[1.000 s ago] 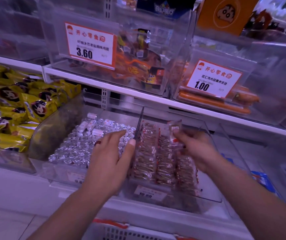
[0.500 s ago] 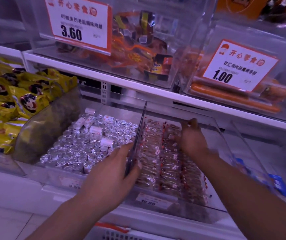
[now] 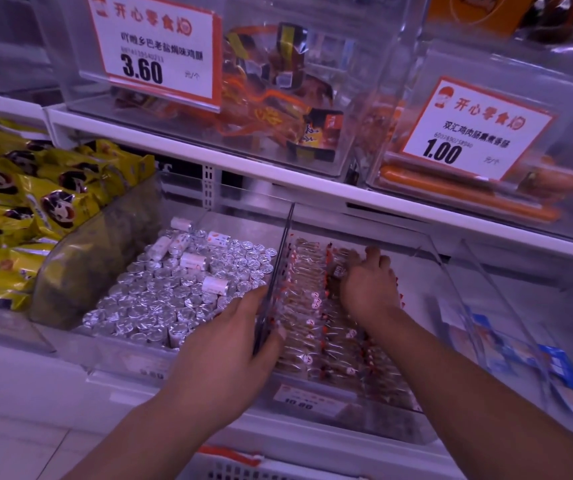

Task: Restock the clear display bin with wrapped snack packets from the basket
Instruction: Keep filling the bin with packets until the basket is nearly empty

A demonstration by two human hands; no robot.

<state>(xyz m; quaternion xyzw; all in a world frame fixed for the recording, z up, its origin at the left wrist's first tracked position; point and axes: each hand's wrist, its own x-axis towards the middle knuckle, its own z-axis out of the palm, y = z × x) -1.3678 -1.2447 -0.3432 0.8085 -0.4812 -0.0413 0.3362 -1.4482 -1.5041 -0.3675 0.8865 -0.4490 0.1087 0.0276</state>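
The clear display bin point(image 3: 427, 258) is sitting on the lower shelf point(image 3: 70, 386), rows of wrapped snack packets point(image 3: 316, 327) lying inside. The left hand point(image 3: 229, 344) is gripping the bin's left wall. The right hand point(image 3: 364, 285) is pressing down on the packets; its grip cannot be told. The basket point(image 3: 243, 471) is showing below.

On the lower shelf point(image 3: 18, 382), the display bin point(image 3: 437, 258) sat right of a divider wall point(image 3: 280, 268), with rows of wrapped snack packets point(image 3: 316, 327) inside it. Left of the divider lay foil rolls point(image 3: 160, 299); further left, bagged snacks point(image 3: 18, 209). The basket point(image 3: 243, 471) stood below the shelf's front edge. Two price-tagged bins sat on the upper shelf point(image 3: 364, 202) behind.
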